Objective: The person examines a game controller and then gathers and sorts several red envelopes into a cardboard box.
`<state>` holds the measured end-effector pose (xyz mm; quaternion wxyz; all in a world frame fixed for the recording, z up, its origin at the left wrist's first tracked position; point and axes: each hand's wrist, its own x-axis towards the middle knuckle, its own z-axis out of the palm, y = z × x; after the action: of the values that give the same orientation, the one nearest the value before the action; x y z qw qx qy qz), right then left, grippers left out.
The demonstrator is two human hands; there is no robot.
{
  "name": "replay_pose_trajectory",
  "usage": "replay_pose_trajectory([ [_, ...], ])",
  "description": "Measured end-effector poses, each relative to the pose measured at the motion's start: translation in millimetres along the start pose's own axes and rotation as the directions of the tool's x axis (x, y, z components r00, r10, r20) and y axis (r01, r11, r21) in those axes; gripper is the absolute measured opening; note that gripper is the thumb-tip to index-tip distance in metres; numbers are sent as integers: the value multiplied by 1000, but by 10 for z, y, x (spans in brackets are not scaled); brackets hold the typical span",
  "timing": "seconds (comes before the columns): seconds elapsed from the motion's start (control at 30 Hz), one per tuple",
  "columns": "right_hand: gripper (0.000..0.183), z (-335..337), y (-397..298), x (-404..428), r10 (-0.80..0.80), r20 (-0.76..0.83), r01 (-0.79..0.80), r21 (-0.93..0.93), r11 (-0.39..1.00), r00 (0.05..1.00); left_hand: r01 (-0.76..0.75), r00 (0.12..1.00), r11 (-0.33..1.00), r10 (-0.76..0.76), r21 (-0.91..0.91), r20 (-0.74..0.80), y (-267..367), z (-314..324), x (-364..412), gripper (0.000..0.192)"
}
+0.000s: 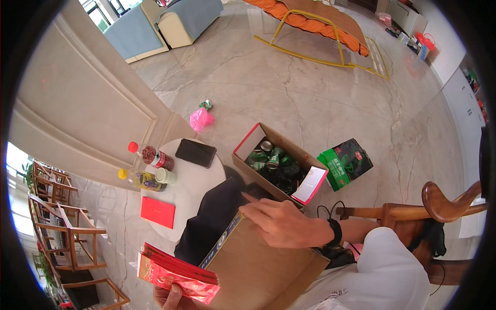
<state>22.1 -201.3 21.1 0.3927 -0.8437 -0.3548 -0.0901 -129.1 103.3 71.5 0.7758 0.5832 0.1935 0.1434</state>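
Note:
My left hand (173, 297) grips a stack of red foil packets (178, 273) at the lower left, thumb on top. My right hand (277, 223), with a black band on the wrist, is over the upper edge of a flat cardboard piece (267, 267) lying across my lap. Its fingers point to the left; whether they pinch the edge is hard to tell. Beyond it stands an open cardboard box (267, 180) holding several green cans (273, 157) and dark items. A red booklet or envelope (158, 212) lies on the round white table (197, 186).
The table also bears a black smartphone (195, 153), two bottles, one red-capped (157, 157) and one yellow-capped (147, 181), and a pale cup (166, 176). A green and black carton (345, 164) and a pink plastic bag (201, 119) lie on the floor. A wooden chair (407, 212) stands right.

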Motion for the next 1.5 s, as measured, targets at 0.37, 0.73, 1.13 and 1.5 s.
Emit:
replay_pose_trajectory([
  [0.37, 42, 66, -6, 135, -31, -45, 31, -18, 999, 998, -15, 1000, 1000, 15, -12, 16, 1, -146, -38, 51],
  [0.73, 44, -85, 39, 203, 42, 77, -44, 23, 999, 996, -9, 1000, 985, 11, -172, 6, 70, 122, 99, 50],
  [1.13, 58, -144, 11, 186, 63, 97, -67, 42, 997, 993, -90, 996, 961, 89, -263, -18, 430, -196, 74, 56],
  [1.5, 61, -149, -23, 205, 65, 91, -72, 79, 994, 994, -152, 985, 956, 127, -251, -115, 598, -186, 88, 49],
])
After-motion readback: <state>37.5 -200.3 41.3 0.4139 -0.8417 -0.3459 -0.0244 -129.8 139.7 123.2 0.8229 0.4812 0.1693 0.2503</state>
